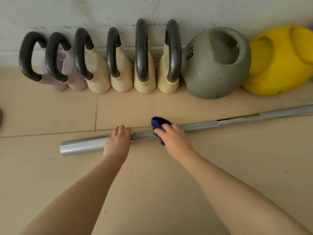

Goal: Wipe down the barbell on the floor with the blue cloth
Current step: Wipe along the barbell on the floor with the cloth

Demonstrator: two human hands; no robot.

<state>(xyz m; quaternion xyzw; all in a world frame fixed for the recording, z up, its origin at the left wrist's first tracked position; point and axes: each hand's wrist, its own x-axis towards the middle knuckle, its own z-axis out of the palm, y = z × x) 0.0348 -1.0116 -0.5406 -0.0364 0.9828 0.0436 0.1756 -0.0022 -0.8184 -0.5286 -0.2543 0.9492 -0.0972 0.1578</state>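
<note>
Left hand (117, 143) steadies the long silver steel barbell (201, 125), fingers curled over it; right hand (172, 138) clutches the bunched blue cloth (158, 122); loosened bracing could let it roll across the tiled floor (152, 184).

Shiny metal barbell (84, 145), soft blue cloth (158, 122), seemingly matt tiles (50, 107)
</note>
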